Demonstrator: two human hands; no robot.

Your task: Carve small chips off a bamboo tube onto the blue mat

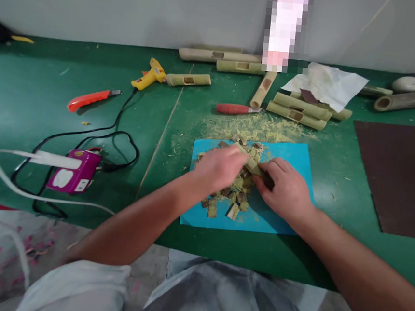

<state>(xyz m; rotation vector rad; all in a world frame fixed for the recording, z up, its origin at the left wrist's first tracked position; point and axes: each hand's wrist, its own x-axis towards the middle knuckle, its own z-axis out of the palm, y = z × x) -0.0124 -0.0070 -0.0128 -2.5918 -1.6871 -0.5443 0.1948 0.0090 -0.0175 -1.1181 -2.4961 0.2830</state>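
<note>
A short green bamboo tube is held at a slant over the blue sheet. My right hand is wrapped round its near right end, the thumb below it. At the tube's far left end, my left hand is closed with its fingers against the bamboo; they are slightly blurred, and their undersides are hidden. Beneath both hands lies a pile of cut bamboo chips with fine shavings, partly covered by my left hand.
A red-handled carving knife, several notched bamboo tubes and white paper lie behind. Leftward are a yellow glue gun, an orange utility knife and a purple power adapter with cords. A dark brown sheet lies right.
</note>
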